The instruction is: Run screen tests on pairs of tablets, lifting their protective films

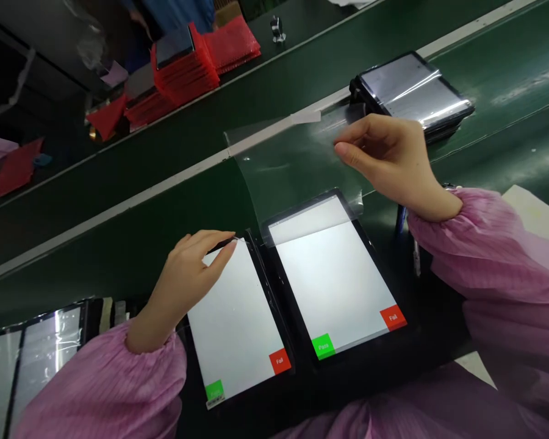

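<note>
Green conveyor surface [96, 256] here, two lit tablets [333, 280] side by side; right hand [388, 158] has its grip pinched on one clear film [293, 164], left hand [187, 274] gripping a small dark sliver [222, 245].

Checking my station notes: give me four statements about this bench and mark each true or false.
The right hand holds up a clear film curling off the right tablet's screen. True.
The left tablet's screen shows a red Fail button. True.
The left hand rests on that button. False: it pinches a small dark item at the screen's top edge.
The stack of red bags lies beside the left tablet. False: it lies beyond the white rail.
</note>
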Tool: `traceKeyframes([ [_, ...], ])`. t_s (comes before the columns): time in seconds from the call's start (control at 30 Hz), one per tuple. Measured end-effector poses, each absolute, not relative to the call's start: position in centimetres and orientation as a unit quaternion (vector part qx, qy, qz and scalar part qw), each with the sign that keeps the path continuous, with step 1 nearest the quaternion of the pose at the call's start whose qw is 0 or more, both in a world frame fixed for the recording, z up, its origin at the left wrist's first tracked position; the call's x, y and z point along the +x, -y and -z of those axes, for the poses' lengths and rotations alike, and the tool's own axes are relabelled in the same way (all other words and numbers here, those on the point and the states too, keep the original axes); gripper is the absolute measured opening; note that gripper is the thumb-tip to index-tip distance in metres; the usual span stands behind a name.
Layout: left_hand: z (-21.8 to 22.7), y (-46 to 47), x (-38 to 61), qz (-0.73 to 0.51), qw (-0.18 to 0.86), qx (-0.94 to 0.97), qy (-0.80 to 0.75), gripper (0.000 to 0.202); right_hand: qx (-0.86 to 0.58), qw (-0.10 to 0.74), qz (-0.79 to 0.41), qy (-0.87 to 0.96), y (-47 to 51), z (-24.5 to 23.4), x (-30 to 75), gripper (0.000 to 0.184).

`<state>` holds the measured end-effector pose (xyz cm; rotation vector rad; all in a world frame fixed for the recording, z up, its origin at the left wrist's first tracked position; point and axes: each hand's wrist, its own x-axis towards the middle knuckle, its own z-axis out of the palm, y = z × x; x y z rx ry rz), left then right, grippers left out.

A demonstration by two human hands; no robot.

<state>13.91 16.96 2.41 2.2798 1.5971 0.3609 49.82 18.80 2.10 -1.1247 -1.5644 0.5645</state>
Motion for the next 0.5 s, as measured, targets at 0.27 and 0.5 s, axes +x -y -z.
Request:
traceKeyframes([
  [0.27,-3.5,-17.2,14.6,-0.170,0.182,0.807,-0.536,0.037,-0.428,0.552,-0.230,0.678,-16.8,-3.1,49.8,0.014],
  [0.5,-7.7,-9.5,11.9,-0.117,0.201,0.811,-0.537,0.028,-0.459,0.544,-0.200,0.674,-15.0,-3.1,49.6,0.007],
])
